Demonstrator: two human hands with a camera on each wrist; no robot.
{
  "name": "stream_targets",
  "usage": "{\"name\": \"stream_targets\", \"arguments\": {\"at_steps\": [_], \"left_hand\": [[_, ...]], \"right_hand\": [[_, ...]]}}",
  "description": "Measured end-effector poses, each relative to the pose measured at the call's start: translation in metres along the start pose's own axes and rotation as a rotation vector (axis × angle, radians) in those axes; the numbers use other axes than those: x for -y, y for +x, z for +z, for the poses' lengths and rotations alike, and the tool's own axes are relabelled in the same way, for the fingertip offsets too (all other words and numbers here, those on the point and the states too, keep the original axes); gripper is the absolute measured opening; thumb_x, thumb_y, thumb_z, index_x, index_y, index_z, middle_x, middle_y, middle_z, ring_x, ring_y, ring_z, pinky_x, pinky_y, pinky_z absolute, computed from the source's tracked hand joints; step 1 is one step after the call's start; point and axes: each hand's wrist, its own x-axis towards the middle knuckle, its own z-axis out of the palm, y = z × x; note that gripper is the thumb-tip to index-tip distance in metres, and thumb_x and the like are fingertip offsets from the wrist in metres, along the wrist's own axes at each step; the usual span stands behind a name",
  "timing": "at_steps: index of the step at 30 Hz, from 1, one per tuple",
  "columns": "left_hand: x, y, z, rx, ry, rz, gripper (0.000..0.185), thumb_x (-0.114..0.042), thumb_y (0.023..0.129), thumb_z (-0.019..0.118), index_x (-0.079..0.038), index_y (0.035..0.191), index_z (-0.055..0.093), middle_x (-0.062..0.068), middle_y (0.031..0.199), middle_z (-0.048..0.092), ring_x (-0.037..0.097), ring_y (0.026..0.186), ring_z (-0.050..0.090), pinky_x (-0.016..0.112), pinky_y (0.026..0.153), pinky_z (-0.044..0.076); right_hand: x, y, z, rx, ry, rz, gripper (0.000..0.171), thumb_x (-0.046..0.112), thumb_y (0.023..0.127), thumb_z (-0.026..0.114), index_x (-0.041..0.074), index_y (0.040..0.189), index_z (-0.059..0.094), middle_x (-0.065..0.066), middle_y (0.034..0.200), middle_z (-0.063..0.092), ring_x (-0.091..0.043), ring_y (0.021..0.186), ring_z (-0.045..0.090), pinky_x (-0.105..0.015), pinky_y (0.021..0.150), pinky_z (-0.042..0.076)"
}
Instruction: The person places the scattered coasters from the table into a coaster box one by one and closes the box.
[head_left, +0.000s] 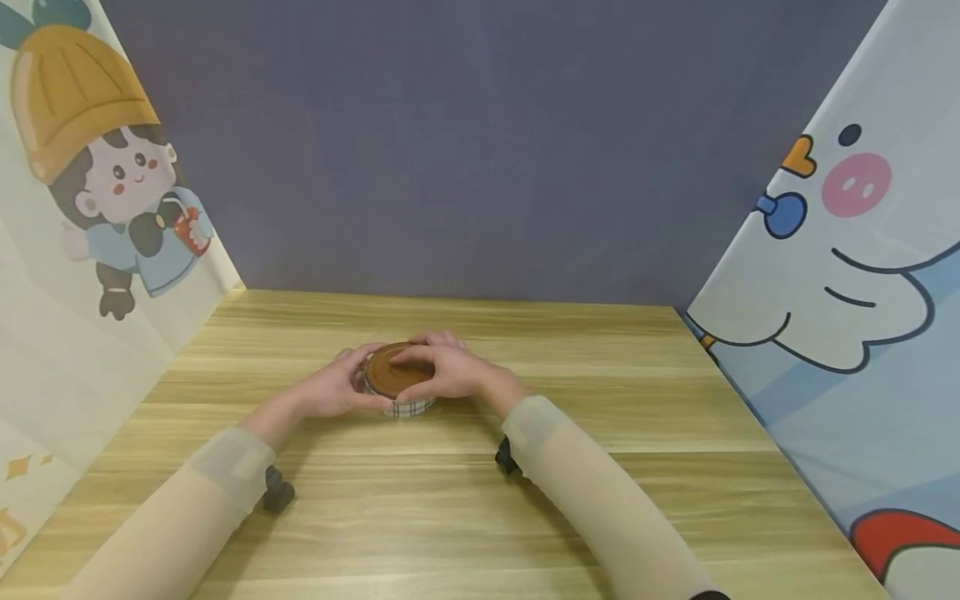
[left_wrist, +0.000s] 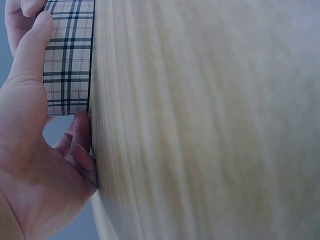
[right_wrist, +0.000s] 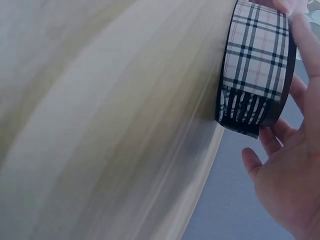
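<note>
A low, round box [head_left: 385, 373] with a brown top and a plaid side rests on the wooden table. My left hand [head_left: 330, 392] grips it from the left, thumb along the near side and fingers round the far side. From the right, my right hand [head_left: 456, 372] holds its rim, with one finger over the brown top and the thumb at the front. In the right wrist view the plaid side [right_wrist: 255, 50] has dark edges and a pleated dark section near the right hand's fingers. The left wrist view has the left thumb lying against the plaid band [left_wrist: 70, 65].
The wood-grain table [head_left: 420, 517] meets a plain grey-purple backdrop [head_left: 465, 150] behind the box. Cartoon-printed panels stand at the left [head_left: 45, 350] and right [head_left: 885, 333] sides. Small dark devices hang under both wrists.
</note>
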Motion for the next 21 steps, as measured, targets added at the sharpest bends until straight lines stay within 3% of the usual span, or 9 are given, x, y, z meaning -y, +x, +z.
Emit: {"name": "stream_targets", "arguments": {"at_steps": [5, 21], "left_hand": [[0.0008, -0.0009, -0.0003, 0.002, 0.001, -0.005, 0.109, -0.059, 0.09, 0.087, -0.027, 0.174, 0.025, 0.028, 0.159, 0.034, 0.051, 0.146, 0.045, 0.074, 0.119, 0.042], [0.0013, -0.0034, -0.0013, -0.009, 0.02, -0.008, 0.107, -0.059, 0.091, 0.086, -0.027, 0.173, 0.025, 0.028, 0.156, 0.036, 0.048, 0.139, 0.053, 0.071, 0.116, 0.047]], "right_hand": [[0.0016, -0.0013, -0.0002, 0.017, -0.029, 0.009, 0.064, 0.068, 0.1, 0.069, 0.042, 0.158, 0.058, -0.004, 0.18, 0.032, -0.032, 0.162, 0.029, -0.061, 0.133, 0.025], [0.0097, -0.0041, 0.0024, 0.019, -0.118, 0.047, 0.065, 0.074, 0.101, 0.062, 0.048, 0.16, 0.054, 0.001, 0.181, 0.029, -0.034, 0.163, 0.029, -0.062, 0.133, 0.023]]}}
